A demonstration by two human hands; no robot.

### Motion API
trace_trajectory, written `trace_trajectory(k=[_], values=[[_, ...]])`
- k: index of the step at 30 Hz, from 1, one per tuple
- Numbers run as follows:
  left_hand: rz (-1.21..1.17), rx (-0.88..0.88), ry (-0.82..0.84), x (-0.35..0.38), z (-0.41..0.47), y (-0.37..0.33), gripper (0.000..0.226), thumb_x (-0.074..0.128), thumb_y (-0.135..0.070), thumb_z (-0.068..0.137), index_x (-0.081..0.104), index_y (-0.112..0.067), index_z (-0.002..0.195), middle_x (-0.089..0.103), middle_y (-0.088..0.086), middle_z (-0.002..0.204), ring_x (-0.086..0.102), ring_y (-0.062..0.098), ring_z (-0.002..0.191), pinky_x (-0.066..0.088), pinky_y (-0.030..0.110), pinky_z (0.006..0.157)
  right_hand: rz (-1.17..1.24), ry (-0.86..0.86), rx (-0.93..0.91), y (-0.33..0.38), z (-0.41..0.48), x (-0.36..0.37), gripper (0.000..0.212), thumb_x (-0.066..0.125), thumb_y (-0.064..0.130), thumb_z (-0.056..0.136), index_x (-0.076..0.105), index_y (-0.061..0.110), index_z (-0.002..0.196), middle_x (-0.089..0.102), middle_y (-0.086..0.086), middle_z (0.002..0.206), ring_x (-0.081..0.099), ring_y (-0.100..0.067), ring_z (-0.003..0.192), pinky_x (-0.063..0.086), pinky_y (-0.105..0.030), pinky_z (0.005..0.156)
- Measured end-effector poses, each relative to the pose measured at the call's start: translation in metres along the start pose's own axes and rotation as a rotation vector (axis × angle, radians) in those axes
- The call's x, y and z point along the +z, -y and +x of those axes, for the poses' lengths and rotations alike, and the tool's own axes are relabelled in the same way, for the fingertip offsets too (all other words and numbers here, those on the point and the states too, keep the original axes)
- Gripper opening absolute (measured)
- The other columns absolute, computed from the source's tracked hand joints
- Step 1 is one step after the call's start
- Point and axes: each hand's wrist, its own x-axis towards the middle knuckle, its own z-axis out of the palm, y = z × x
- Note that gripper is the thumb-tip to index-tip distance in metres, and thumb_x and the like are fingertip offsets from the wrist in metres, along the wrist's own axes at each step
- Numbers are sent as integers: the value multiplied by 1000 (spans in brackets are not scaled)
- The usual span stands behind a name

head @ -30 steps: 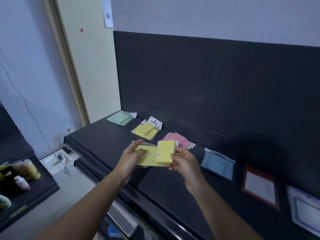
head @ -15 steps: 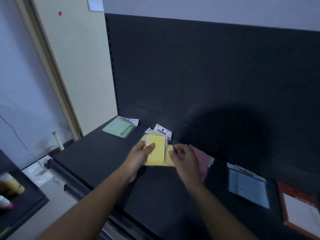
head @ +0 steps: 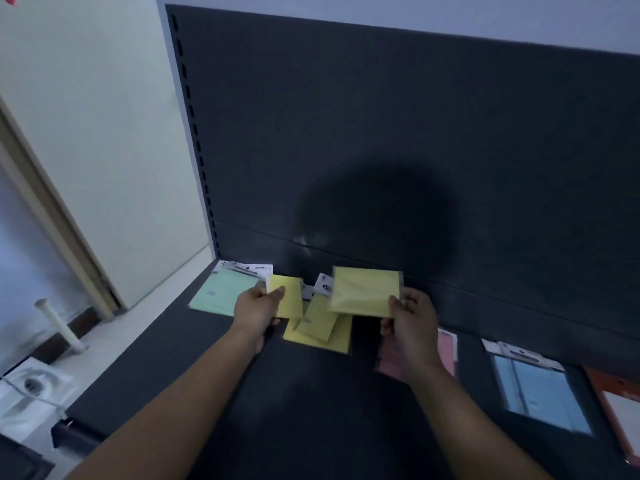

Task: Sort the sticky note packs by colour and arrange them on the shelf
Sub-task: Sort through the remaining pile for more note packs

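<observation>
A dark, matte shelf [head: 277, 410] runs across the scene, and the yellow pile [head: 322, 332] of sticky note packs lying flat on it serves as the marker for everything else. Behind the pile rises a dark back panel [head: 381, 133] with a shadow cast on it and a slotted upright along its left edge. Just above the pile's left side the left hand [head: 258, 306] holds a small yellow pack [head: 289, 299], its fingers [head: 277, 292] pinching the pack's lower edge. Above the pile's right side the right hand [head: 412, 320] grasps a larger yellow pack [head: 365, 289] by its right-hand corner, thumb on the front. Both packs are off the shelf. Left of the pile lies a green pack [head: 225, 294] with a white header card. Right of the pile a pink pack [head: 448, 348] is partly hidden under the right wrist. Farther right lies a blue pack [head: 533, 386], then an orange-edged item [head: 620, 410] cut off by the frame. Well left of the pile stand a cream wall [head: 86, 133] and a slanted wooden trim [head: 52, 216], with a white post [head: 59, 323] on the pale floor below.
</observation>
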Motion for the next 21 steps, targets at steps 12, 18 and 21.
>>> trace_trajectory(k=[12, 18, 21], values=[[412, 274, 31, -5, 10, 5, 19, 59, -12, 87, 56, -3, 103, 61, 14, 90, 61, 32, 78, 54, 38, 60, 58, 46, 138, -14, -13, 27, 20, 45, 3, 95, 50, 13, 112, 57, -5, 81, 49, -13, 54, 40, -22, 43], [555, 363, 44, 7, -1, 15, 14, 61, -14, 85, 54, -6, 94, 58, 5, 86, 57, 26, 85, 39, 29, 68, -62, 46, 61, -21, -24, 32, 21, 47, 5, 93, 49, 19, 108, 59, 1, 91, 55, -9, 73, 42, -21, 58], [640, 461, 21, 8, -3, 20, 13, 57, -14, 88, 56, -1, 89, 57, 11, 90, 52, 25, 88, 32, 27, 69, -193, 54, -40, -29, -32, 39, 27, 51, 1, 88, 51, 16, 110, 58, 0, 102, 56, -11, 91, 44, -24, 77]])
